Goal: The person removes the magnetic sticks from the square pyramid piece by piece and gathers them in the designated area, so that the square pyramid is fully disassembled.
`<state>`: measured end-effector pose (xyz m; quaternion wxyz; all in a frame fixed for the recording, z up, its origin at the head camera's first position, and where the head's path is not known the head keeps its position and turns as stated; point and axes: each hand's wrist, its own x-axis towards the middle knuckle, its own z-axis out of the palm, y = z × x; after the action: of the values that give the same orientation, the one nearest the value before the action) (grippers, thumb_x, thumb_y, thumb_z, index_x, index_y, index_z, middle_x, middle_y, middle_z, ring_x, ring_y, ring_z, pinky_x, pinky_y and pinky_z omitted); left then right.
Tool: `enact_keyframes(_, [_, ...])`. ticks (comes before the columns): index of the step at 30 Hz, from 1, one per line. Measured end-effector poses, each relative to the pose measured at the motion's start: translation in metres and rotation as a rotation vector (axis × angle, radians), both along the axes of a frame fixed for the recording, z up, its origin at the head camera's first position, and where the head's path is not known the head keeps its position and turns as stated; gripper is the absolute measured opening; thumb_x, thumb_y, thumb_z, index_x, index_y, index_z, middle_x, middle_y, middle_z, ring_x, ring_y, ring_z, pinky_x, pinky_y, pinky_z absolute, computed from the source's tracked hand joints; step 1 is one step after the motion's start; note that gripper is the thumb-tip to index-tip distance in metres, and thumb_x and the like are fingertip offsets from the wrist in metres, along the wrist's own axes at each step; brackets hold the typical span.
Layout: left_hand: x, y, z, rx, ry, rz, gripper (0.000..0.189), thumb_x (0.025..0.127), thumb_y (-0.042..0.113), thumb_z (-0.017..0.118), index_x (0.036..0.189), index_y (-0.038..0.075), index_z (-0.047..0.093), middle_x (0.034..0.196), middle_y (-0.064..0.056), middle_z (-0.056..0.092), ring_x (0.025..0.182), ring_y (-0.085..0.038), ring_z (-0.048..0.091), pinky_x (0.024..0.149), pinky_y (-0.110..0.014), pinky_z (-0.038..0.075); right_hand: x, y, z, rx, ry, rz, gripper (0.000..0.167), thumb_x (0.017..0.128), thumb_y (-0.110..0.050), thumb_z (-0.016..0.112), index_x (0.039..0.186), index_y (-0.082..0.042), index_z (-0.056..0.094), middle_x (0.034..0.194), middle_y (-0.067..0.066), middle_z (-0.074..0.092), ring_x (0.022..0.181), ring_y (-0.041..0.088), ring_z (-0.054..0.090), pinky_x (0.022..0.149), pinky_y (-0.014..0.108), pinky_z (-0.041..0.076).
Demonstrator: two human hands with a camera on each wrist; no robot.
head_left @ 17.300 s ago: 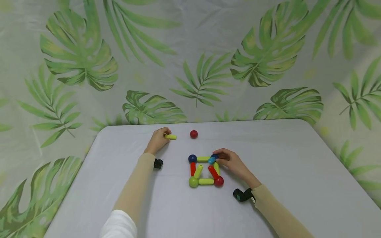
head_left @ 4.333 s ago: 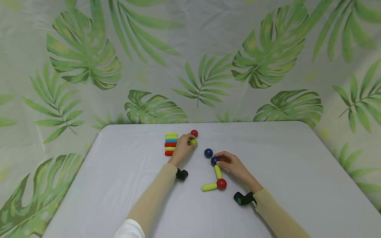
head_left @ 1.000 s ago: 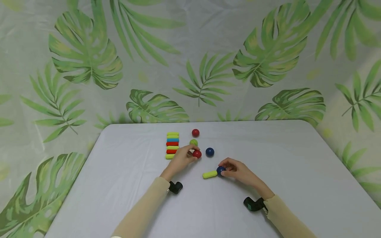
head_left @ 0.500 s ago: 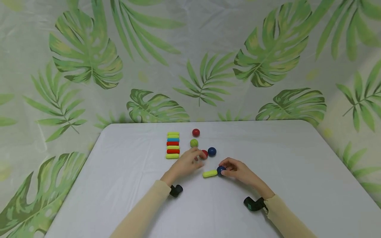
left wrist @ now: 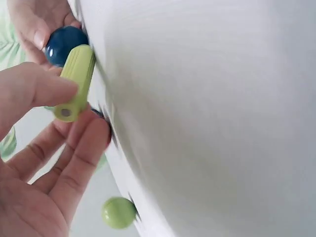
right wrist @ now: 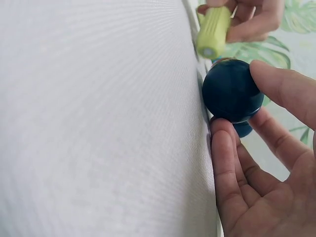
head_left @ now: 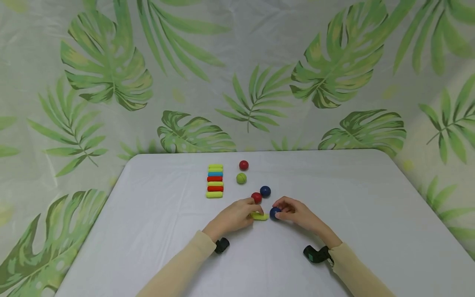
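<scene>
My left hand (head_left: 237, 214) pinches a yellow-green magnetic rod (left wrist: 79, 81) between thumb and fingers, just above the white tabletop. My right hand (head_left: 298, 212) holds a dark blue ball (right wrist: 233, 91) with thumb and fingertips. A narrow gap shows between the rod's end and that ball in the head and right wrist views. Just behind the left fingers lies a red ball (head_left: 256, 197), close against a second dark blue ball (head_left: 265, 191). A green ball (head_left: 241, 178) and another red ball (head_left: 243, 165) sit farther back.
Left of the balls, several yellow, red and blue rods (head_left: 215, 179) lie in a neat column. The white table (head_left: 334, 185) ends at a leaf-print cloth (head_left: 256, 82) behind. Small black cameras (head_left: 315, 254) are worn at both wrists.
The square of rods and balls has come apart, and its rods now lie in a column. My left hand let go of the red ball, then took the rod off the blue ball.
</scene>
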<state>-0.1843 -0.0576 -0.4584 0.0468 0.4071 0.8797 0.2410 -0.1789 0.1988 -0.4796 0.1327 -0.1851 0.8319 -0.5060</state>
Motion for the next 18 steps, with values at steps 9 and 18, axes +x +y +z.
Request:
enact_keyframes(9, [-0.004,-0.070,-0.005,0.265,-0.054,0.276,0.021,0.083,-0.005,0.065,0.094,0.013,0.067,0.094,0.006,0.058,0.087,-0.013,0.055,0.079,-0.030,0.049,0.001,0.000,0.001,0.002,0.017,0.014,0.027,0.090,-0.020,0.067,0.112,-0.004,0.061,0.097,0.007,0.057,0.083,0.021,0.053,0.072,0.025,0.045])
enact_keyframes(18, [-0.011,-0.099,-0.004,0.117,0.029,0.480,0.022,0.079,-0.010,0.068,0.090,0.009,0.064,0.090,-0.001,0.053,0.085,-0.020,0.053,0.077,-0.034,0.048,0.000,0.001,0.000,-0.005,0.019,0.016,0.028,0.090,-0.020,0.067,0.112,-0.004,0.062,0.097,0.008,0.056,0.084,0.022,0.053,0.073,0.025,0.045])
